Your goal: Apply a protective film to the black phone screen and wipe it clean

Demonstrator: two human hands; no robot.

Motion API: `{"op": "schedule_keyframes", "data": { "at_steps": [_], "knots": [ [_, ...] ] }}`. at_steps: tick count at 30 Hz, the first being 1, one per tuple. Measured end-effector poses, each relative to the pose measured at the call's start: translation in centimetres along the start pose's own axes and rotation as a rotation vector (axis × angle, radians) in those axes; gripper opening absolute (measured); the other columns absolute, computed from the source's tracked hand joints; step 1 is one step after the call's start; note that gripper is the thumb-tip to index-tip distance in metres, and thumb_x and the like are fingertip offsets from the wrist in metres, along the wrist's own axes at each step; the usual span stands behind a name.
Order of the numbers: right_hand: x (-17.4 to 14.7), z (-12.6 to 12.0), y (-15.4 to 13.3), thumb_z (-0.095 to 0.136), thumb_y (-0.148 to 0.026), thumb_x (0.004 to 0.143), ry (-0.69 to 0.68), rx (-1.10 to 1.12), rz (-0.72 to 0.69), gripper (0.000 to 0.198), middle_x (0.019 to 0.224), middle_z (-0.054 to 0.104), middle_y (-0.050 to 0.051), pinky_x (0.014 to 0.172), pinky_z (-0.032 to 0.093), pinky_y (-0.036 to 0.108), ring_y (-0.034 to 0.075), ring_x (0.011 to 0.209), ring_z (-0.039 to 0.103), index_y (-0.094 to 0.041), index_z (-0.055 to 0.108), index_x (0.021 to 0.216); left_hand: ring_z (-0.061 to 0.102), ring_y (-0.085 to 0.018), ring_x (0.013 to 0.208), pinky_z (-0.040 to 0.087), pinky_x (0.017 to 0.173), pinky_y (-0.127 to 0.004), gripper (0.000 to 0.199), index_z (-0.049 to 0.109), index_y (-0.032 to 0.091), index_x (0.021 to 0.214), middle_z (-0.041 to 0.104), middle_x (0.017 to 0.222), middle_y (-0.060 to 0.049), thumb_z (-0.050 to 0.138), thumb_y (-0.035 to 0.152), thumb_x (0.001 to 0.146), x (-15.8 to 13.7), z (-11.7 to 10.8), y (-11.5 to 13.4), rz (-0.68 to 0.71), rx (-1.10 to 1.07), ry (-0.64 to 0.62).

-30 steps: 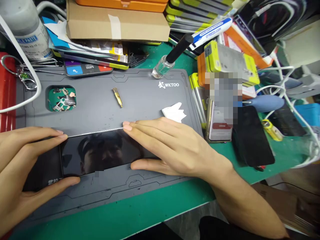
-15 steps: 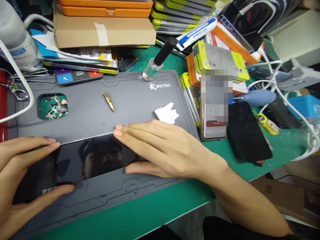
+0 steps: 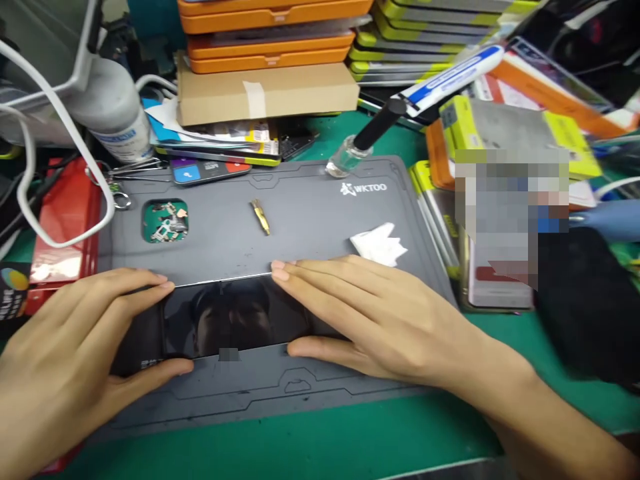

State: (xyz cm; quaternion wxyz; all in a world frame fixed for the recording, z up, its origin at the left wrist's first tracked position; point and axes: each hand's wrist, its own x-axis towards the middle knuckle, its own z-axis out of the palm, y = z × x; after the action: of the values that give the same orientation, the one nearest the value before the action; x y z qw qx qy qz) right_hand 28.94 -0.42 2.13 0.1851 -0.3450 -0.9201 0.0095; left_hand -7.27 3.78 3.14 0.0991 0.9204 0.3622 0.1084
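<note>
A black smartphone (image 3: pixel 245 313) with a glossy, reflecting screen lies face up across the grey work mat (image 3: pixel 310 227). My left hand (image 3: pixel 105 320) is closed over its left end, fingers along the far edge and thumb along the near edge. The right end sits in my right hand (image 3: pixel 365 320) in the same way, fingertips on the far long side and thumb on the near one. Beyond the phone lie a brass-coloured brush tip (image 3: pixel 260 217) and a crumpled white wipe (image 3: pixel 380 245). Both ends of the phone are partly hidden under my hands.
Small metal parts lie in a square recess (image 3: pixel 165 221) of the mat. A glass bottle with a black cap (image 3: pixel 367 137) stands at the mat's far edge. Orange cases (image 3: pixel 270 50) are stacked behind a cardboard box (image 3: pixel 270 93). Another phone (image 3: pixel 500 287) lies at right.
The camera view has swung left, so the whole scene sits further right, and more of the left side shows. Both hands keep the same grip on the smartphone.
</note>
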Motion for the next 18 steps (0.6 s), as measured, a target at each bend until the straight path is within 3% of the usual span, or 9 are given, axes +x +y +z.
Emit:
{"op": "schedule_keyframes", "data": {
  "at_steps": [6, 18],
  "knots": [
    [0.13, 0.32, -0.19, 0.072, -0.036, 0.105, 0.027, -0.009, 0.009, 0.055, 0.133, 0.078, 0.021, 0.099, 0.061, 0.043, 0.031, 0.122, 0.074, 0.003, 0.061, 0.144, 0.071, -0.036, 0.123, 0.058, 0.106, -0.053, 0.059, 0.061, 0.019, 0.140, 0.072, 0.134, -0.014, 0.068, 0.061, 0.100, 0.54, -0.36, 0.56, 0.054, 0.100, 0.007],
    [-0.40, 0.59, -0.25, 0.072, -0.037, 0.104, -0.013, 0.004, 0.028, 0.061, 0.141, 0.075, 0.018, 0.094, 0.061, 0.046, 0.032, 0.120, 0.075, -0.005, 0.056, 0.153, 0.069, -0.031, 0.123, 0.053, 0.102, -0.044, 0.060, 0.059, 0.017, 0.137, 0.070, 0.135, -0.013, 0.065, 0.065, 0.101, 0.29, -0.02, 0.92, 0.043, 0.056, 0.016]
  ]
}}
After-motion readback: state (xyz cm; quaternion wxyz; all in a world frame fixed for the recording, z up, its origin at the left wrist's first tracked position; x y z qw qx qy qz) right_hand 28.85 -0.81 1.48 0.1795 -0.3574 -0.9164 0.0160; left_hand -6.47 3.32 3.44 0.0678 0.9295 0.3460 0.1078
